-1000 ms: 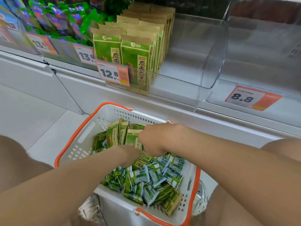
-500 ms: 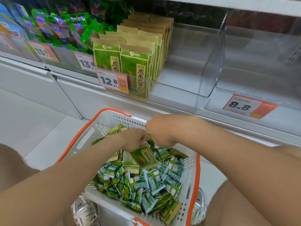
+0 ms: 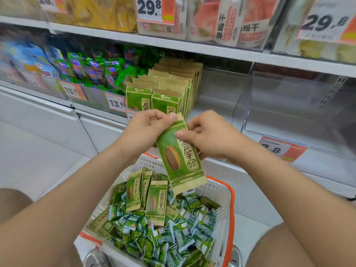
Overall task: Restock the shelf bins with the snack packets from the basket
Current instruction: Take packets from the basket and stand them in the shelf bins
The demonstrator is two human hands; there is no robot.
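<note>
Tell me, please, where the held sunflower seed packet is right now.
The sunflower seed packet sits mid-frame in the head view, pinched between left hand and right hand, above the basket, before the shelf's matching packets.

I see the raised packet point(image 3: 179, 151) as green, with tan kraft bands at both ends, a brown striped seed print and dark characters. Same green-tan scheme on the shelf bin packets point(image 3: 165, 93). Basket point(image 3: 231, 205) white, perforated walls, orange rim. Small packets point(image 3: 173, 239) in it green and white. Price tags point(image 3: 277, 149) white and orange, black digits.
</note>
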